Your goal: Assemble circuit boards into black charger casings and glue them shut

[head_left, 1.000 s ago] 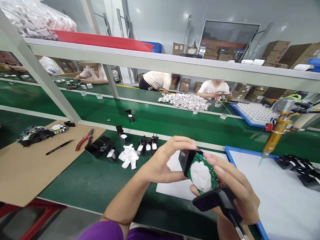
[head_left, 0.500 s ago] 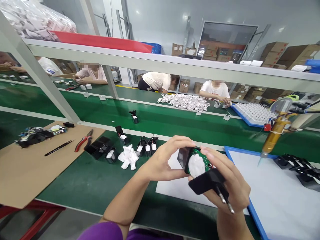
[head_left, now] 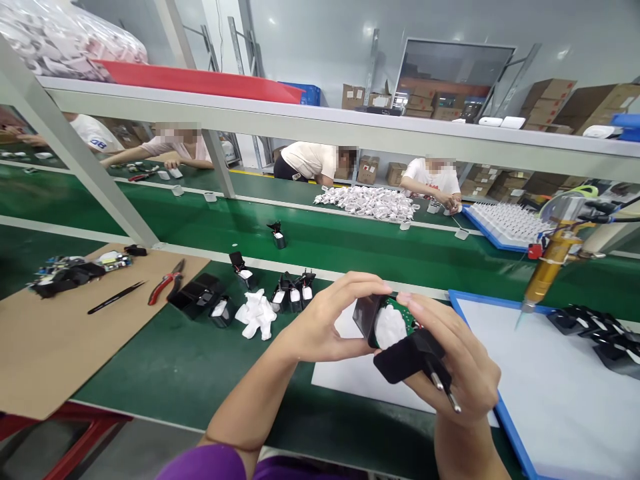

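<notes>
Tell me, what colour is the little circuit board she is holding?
Green, with a white blob on it; the circuit board shows in the head view, between both hands.

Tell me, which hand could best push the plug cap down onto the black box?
Probably the right hand: it already grips the plug cap above the green board, while the left hand steadies the black box.

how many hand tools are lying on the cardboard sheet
2: red-handled pliers near the cardboard's back edge, black tweezers just left of them. Others may hide in the parts pile.

A factory assembly line: green conveyor belt [head_left: 350, 243], seated workers [head_left: 430, 180], stacked cartons [head_left: 555, 97].
</notes>
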A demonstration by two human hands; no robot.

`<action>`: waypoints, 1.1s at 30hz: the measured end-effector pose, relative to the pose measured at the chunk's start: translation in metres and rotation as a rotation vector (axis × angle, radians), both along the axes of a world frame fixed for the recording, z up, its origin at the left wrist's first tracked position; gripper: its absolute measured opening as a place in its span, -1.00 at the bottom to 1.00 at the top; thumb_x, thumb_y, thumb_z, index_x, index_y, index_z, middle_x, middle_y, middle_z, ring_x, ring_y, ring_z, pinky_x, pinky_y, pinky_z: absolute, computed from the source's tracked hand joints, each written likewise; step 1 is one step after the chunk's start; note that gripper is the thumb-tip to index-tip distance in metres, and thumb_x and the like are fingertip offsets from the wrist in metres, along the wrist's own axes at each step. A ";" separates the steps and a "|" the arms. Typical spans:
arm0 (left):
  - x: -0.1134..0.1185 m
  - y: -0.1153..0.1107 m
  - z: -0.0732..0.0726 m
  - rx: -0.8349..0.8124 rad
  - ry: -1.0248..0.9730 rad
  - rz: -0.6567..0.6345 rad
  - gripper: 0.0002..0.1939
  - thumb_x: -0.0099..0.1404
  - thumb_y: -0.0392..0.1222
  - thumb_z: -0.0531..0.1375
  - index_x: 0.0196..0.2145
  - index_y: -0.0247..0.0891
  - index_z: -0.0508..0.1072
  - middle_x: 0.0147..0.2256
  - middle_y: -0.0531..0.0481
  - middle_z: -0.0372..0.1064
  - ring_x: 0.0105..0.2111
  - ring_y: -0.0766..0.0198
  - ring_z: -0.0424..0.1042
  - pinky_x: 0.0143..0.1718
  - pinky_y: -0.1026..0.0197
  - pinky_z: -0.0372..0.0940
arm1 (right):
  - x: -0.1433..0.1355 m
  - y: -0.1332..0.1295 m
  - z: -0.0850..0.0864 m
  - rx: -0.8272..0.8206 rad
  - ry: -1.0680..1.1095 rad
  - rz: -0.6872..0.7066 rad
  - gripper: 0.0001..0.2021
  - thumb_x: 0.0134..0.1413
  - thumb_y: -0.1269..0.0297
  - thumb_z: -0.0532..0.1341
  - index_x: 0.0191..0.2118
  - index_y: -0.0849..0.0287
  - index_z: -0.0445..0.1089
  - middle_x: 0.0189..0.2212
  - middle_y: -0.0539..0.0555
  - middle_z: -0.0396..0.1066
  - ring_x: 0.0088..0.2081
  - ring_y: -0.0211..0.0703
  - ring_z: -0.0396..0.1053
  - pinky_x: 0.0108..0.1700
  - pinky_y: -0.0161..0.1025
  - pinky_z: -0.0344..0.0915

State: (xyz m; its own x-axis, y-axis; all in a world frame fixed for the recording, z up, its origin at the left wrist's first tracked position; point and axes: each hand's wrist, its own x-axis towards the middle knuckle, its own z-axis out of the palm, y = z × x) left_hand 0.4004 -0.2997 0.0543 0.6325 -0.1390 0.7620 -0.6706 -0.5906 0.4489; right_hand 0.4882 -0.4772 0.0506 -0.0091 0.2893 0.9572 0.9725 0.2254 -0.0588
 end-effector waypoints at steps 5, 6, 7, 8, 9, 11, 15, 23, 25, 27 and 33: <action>-0.001 -0.001 0.000 -0.001 0.006 0.010 -0.38 0.17 -0.25 0.32 0.18 -0.17 0.28 0.03 -0.18 0.38 0.06 0.07 0.37 0.07 0.02 0.35 | 0.001 0.000 -0.001 -0.009 0.003 -0.002 -0.50 0.14 0.41 0.28 0.20 0.38 0.28 -0.06 0.36 0.48 -0.01 0.15 0.47 -0.10 0.06 0.53; -0.002 -0.001 0.000 -0.001 0.005 0.010 -0.38 0.18 -0.26 0.32 0.18 -0.16 0.28 0.04 -0.18 0.38 0.06 0.07 0.37 0.07 0.02 0.35 | 0.001 0.000 -0.001 -0.007 0.003 0.000 -0.50 0.14 0.41 0.28 0.20 0.39 0.28 -0.06 0.36 0.48 -0.01 0.15 0.47 -0.10 0.07 0.52; -0.002 -0.001 0.001 0.001 0.004 0.009 -0.38 0.18 -0.25 0.32 0.18 -0.16 0.27 0.04 -0.18 0.38 0.06 0.07 0.37 0.08 0.02 0.35 | 0.000 0.000 -0.001 -0.003 0.001 0.001 -0.49 0.13 0.43 0.29 0.19 0.40 0.29 -0.06 0.36 0.47 -0.01 0.15 0.46 -0.09 0.07 0.52; -0.002 -0.001 0.001 0.003 0.003 0.006 -0.38 0.18 -0.25 0.32 0.18 -0.15 0.27 0.05 -0.18 0.37 0.06 0.07 0.37 0.08 0.02 0.35 | 0.000 -0.001 -0.002 0.001 0.000 0.002 -0.49 0.12 0.44 0.29 0.19 0.41 0.29 -0.06 0.36 0.47 -0.01 0.15 0.46 -0.09 0.06 0.52; -0.003 -0.001 0.001 0.005 0.001 0.003 -0.38 0.19 -0.24 0.32 0.18 -0.15 0.27 0.05 -0.18 0.37 0.06 0.07 0.37 0.08 0.02 0.35 | -0.001 -0.001 -0.001 0.004 0.001 -0.001 -0.49 0.11 0.46 0.29 0.19 0.42 0.29 -0.07 0.36 0.47 -0.01 0.15 0.46 -0.09 0.06 0.52; -0.004 0.000 0.002 0.010 0.002 -0.002 -0.38 0.19 -0.23 0.32 0.18 -0.15 0.28 0.05 -0.19 0.36 0.06 0.06 0.38 0.08 0.02 0.35 | -0.003 -0.002 -0.001 0.012 0.004 -0.010 -0.49 0.09 0.49 0.30 0.17 0.44 0.31 -0.07 0.37 0.48 -0.02 0.14 0.47 -0.10 0.04 0.52; -0.006 0.000 0.003 0.019 0.002 -0.009 -0.40 0.21 -0.23 0.31 0.18 -0.17 0.27 0.04 -0.19 0.35 0.06 0.08 0.38 0.08 0.03 0.35 | -0.006 -0.001 -0.001 0.028 -0.001 -0.024 -0.50 0.08 0.51 0.31 0.16 0.45 0.32 -0.07 0.36 0.48 -0.04 0.15 0.48 -0.11 0.04 0.53; -0.008 0.000 0.005 0.047 -0.023 -0.040 -0.43 0.24 -0.23 0.28 0.18 -0.20 0.27 0.03 -0.23 0.35 0.06 0.08 0.39 0.08 0.06 0.35 | -0.008 0.002 -0.003 0.089 -0.007 -0.050 -0.54 0.10 0.50 0.29 0.15 0.37 0.36 -0.07 0.29 0.51 -0.07 0.16 0.51 -0.15 0.06 0.55; -0.008 0.000 0.005 0.048 -0.032 -0.037 -0.43 0.24 -0.23 0.29 0.18 -0.21 0.27 0.03 -0.23 0.35 0.06 0.09 0.39 0.08 0.07 0.35 | -0.008 0.002 -0.003 0.091 -0.016 -0.051 -0.55 0.10 0.51 0.28 0.14 0.40 0.36 -0.06 0.31 0.50 -0.07 0.16 0.51 -0.15 0.06 0.55; -0.009 0.000 0.005 0.046 -0.035 -0.032 -0.42 0.23 -0.24 0.30 0.18 -0.21 0.27 0.03 -0.22 0.36 0.06 0.08 0.39 0.08 0.08 0.35 | -0.008 0.002 -0.003 0.089 -0.019 -0.065 -0.56 0.11 0.51 0.28 0.13 0.40 0.37 -0.05 0.31 0.50 -0.07 0.15 0.51 -0.15 0.05 0.55; -0.008 0.000 0.005 0.032 -0.028 -0.041 -0.42 0.23 -0.23 0.30 0.18 -0.18 0.27 0.03 -0.21 0.36 0.05 0.07 0.40 0.07 0.06 0.36 | -0.009 0.002 -0.004 0.089 -0.038 -0.113 -0.57 0.14 0.46 0.28 0.14 0.34 0.37 -0.05 0.26 0.51 -0.09 0.11 0.52 -0.16 0.01 0.57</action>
State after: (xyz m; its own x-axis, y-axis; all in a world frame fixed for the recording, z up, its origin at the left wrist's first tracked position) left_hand 0.3924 -0.3001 0.0593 0.6046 -0.1889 0.7738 -0.7063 -0.5762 0.4112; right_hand 0.4792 -0.4750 0.0469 -0.0179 0.2040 0.9788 0.9931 0.1169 -0.0062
